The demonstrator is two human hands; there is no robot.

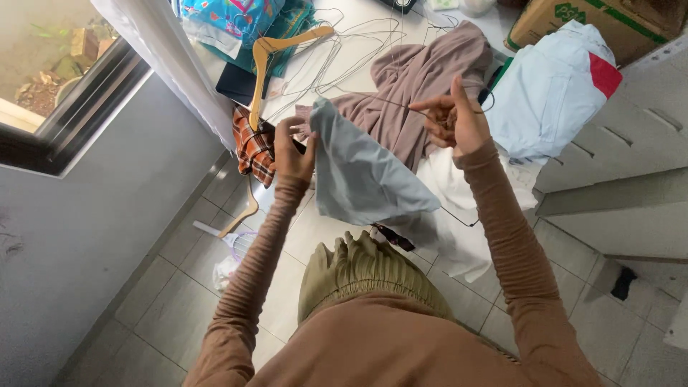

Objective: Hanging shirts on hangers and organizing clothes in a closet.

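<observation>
Left hand (292, 154) fingers pinch grey cloth (358, 179) hanging between hands; right hand (455, 118) fingers grip wire hanger (387, 100) just above it.

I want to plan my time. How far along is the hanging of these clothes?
Nothing looks finished: no garment is seen on a hanger. In hand: the left hand holds a light blue cloth, and the right hand holds a wire hanger. Left: the mauve garment, the plaid cloth, the white cloth, with spare wire hangers and a wooden hanger.
</observation>
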